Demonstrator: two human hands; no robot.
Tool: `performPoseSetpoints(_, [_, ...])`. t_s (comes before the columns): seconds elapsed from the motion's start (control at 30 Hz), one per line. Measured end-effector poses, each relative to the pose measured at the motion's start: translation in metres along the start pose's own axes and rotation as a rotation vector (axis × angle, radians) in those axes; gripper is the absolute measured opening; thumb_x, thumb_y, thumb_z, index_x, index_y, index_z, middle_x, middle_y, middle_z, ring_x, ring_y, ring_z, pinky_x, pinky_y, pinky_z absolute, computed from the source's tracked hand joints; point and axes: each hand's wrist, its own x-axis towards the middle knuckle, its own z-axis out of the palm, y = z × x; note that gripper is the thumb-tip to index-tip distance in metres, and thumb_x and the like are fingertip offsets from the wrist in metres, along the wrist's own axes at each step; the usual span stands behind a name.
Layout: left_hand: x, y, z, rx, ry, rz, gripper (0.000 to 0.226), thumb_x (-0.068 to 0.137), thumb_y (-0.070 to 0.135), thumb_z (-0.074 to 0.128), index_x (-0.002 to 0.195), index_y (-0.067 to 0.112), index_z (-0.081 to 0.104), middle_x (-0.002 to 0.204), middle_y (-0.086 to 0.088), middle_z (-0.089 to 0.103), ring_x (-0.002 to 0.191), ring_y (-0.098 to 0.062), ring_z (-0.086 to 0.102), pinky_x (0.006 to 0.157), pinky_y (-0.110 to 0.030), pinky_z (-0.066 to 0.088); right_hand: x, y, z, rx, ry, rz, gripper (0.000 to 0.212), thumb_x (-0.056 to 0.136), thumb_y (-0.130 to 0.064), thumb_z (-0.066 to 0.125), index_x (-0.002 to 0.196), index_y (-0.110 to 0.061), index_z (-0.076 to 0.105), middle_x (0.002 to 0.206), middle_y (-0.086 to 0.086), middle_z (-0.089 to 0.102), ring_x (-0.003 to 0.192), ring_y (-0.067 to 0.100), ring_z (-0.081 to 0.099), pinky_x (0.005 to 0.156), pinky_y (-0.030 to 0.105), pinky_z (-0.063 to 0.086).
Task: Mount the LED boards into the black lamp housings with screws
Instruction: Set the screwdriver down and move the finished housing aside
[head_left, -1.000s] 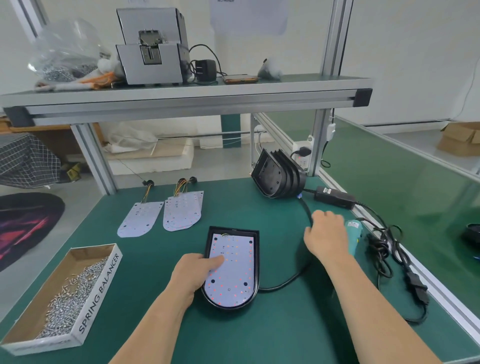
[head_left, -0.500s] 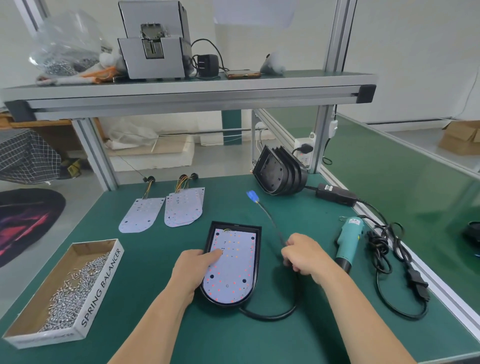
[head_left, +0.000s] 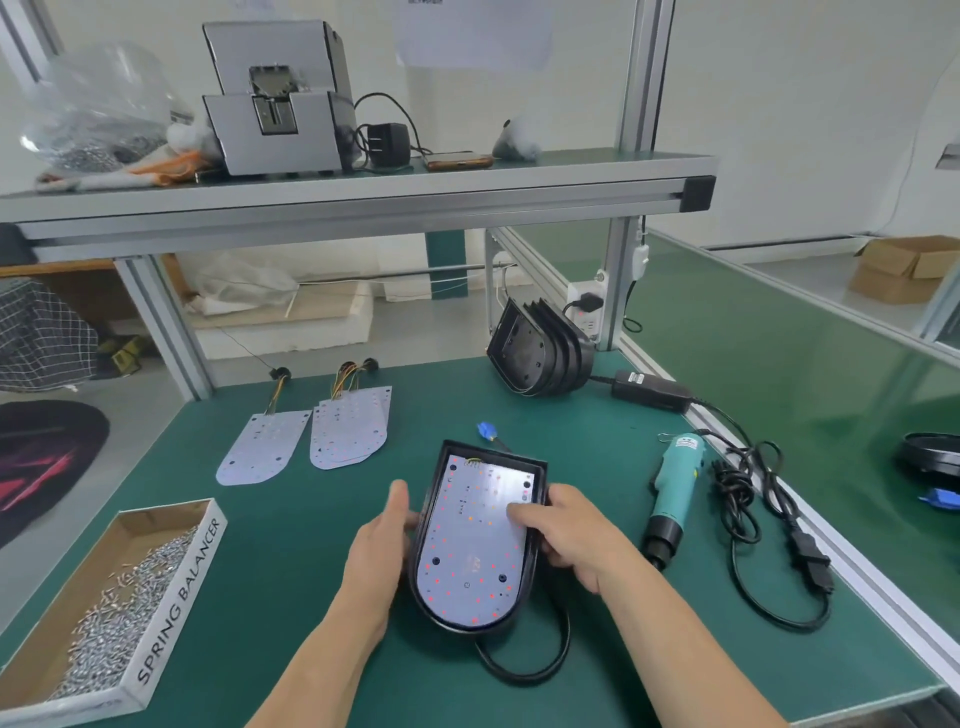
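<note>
**One LED board seated in a lamp housing, not yet screwed down**

A person's two hands hold one black housing (head_left: 467, 626) in the middle of a green tabletop (head_left: 291, 519), towards the near edge. One white LED board (head_left: 467, 551) lies inside it. The right hand (head_left: 566, 535) grips the housing's right side, with its thumb on the board. The left hand (head_left: 382, 540) rests against the left wall with its thumb straight. Its fingers are hidden, so I cannot tell whether they curl under.

The board's four round mounting holes look dark and empty, so the screwing seems still to be done. One teal electric screwdriver (head_left: 675, 483) lies untouched near the right edge. One cardboard box (head_left: 171, 561) of loose screws (head_left: 109, 608) sits at the near left corner.

More work waits. One single board (head_left: 262, 447) and a small pile of boards (head_left: 350, 431), at least two, lie towards the far edge. One nested stack of housings (head_left: 540, 358) stands at the far right corner, perhaps four or five; the exact count is unclear. A black cable loops out from under the held housing and seems to end in one blue plug (head_left: 485, 430) just beyond it.
</note>
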Motion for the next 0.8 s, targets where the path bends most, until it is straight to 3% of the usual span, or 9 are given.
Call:
performPoseSetpoints(0.1, [0.003,-0.007,0.001,0.007,0.083,0.085,0.064,0.104,0.055,0.032,0.073,0.019,0.076,0.044,0.010,0.034,0.044,-0.012,0.034,0.052,-0.031,0.027,-0.001,-0.006,-0.013,0.118,0.091,-0.048,0.013,0.089,-0.008,0.059,0.082,-0.019,0.059,0.077,0.009,0.044,0.046,0.011,0.026,0.042,0.017,0.017])
performPoseSetpoints(0.3, [0.001,-0.016,0.007,0.199,0.168,0.153,0.059,0.101,0.054,0.031,0.062,0.035,0.070,0.044,0.010,0.045,0.060,-0.020,0.048,0.062,-0.032,0.038,0.004,-0.028,-0.063,0.312,0.360,-0.198,0.019,0.091,-0.003,0.060,0.075,-0.013,0.055,0.055,-0.001,0.050,0.036,0.009,0.032,0.035,0.017,0.021])
performPoseSetpoints(0.53, [-0.003,-0.016,0.009,0.229,0.228,0.195,0.053,0.101,0.049,0.035,0.061,0.037,0.068,0.059,0.008,0.053,0.071,-0.021,0.056,0.064,-0.033,0.040,0.009,-0.046,-0.139,0.473,0.580,-0.295,0.031,0.091,0.003,0.053,0.068,-0.017,0.047,0.057,-0.002,0.043,0.034,0.004,0.026,0.033,0.014,0.019])
performPoseSetpoints(0.67, [-0.001,-0.018,0.008,0.242,0.234,0.222,0.054,0.101,0.047,0.039,0.061,0.032,0.071,0.064,0.002,0.061,0.073,-0.023,0.060,0.065,-0.035,0.041,0.014,-0.043,-0.182,0.508,0.693,-0.283,0.030,0.093,0.002,0.053,0.071,-0.016,0.045,0.065,0.005,0.040,0.041,0.009,0.028,0.041,0.017,0.018])
performPoseSetpoints(0.8, [0.002,-0.017,0.009,0.287,0.225,0.242,0.051,0.102,0.042,0.043,0.066,0.025,0.073,0.069,-0.003,0.065,0.074,-0.022,0.060,0.069,-0.037,0.040,0.016,-0.035,-0.223,0.540,0.816,-0.270,0.029,0.094,0.002,0.053,0.073,-0.017,0.046,0.064,0.003,0.042,0.039,0.008,0.029,0.036,0.015,0.019])
